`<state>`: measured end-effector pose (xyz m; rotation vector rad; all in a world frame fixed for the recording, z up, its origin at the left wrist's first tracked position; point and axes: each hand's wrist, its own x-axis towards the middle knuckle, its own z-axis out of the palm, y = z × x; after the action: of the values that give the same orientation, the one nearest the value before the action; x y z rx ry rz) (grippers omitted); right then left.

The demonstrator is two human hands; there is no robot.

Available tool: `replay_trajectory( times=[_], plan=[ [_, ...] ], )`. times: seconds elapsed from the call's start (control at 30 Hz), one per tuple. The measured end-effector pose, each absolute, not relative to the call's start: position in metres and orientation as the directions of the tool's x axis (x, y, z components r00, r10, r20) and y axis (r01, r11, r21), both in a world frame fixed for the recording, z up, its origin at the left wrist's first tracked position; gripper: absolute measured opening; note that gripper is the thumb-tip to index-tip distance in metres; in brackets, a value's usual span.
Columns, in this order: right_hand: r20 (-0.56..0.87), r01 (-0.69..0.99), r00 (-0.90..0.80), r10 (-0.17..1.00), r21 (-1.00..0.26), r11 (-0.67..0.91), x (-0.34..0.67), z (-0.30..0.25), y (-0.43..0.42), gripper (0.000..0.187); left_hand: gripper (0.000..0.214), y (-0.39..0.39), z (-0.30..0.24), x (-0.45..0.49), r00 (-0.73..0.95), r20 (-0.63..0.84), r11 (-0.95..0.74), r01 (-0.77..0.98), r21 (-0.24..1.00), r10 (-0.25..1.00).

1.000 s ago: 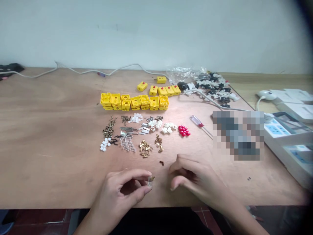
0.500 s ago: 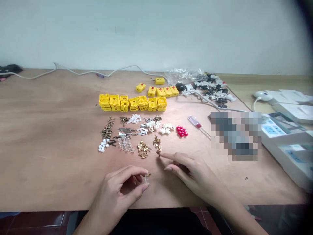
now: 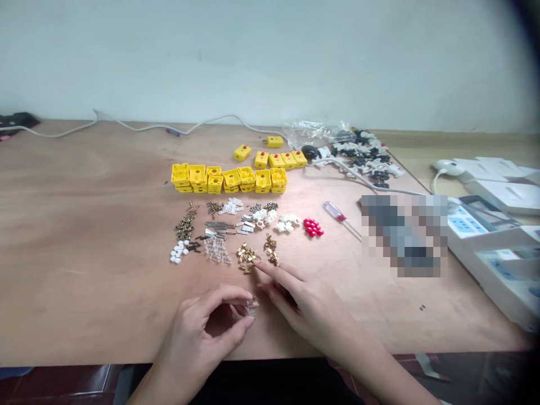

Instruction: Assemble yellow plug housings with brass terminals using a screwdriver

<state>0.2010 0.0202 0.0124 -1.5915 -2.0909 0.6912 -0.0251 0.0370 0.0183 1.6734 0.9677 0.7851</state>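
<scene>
My left hand pinches a small clear plastic piece with a brass bit on it between thumb and forefinger, just above the wooden table near its front edge. My right hand lies beside it with fingers stretched out, the forefinger tip touching a small pile of brass clips. A second brass pile sits right next to that fingertip. Clear plastic pieces lie to the left of the brass.
Behind the brass lie piles of screws, metal strips, white plastic bits and red caps. Yellow housings stand in a row. A screwdriver, white cables and white boxes are on the right.
My right hand has opened from a loose curl and reached forward and left to the brass clips. The small dark piece that lay ahead of it no longer shows. My left hand has kept its pinch.
</scene>
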Motion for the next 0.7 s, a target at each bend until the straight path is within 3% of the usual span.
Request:
replay_trajectory(
  times=[0.27, 0.43, 0.7],
  plan=[
    [0.068, 0.733, -0.196, 0.978, -0.653, 0.192, 0.202, 0.014, 0.0209, 0.023, 0.02, 0.0355, 0.0186, -0.0262, 0.462, 0.049, -0.172, 0.229, 0.958, 0.886],
    [0.103, 0.753, -0.233, 0.967, -0.611, 0.246, 0.1987, 0.0136, 0.021, 0.03, 0.016, 0.0374, 0.0224, -0.0256, 0.46, 0.062, -0.203, 0.265, 0.943, 0.886],
    [0.07, 0.765, -0.294, 0.953, -0.581, 0.279, 0.2, 0.0132, 0.0207, 0.02, 0.016, 0.0385, 0.0247, -0.0246, 0.434, 0.087, -0.221, 0.268, 0.938, 0.897]
  ],
)
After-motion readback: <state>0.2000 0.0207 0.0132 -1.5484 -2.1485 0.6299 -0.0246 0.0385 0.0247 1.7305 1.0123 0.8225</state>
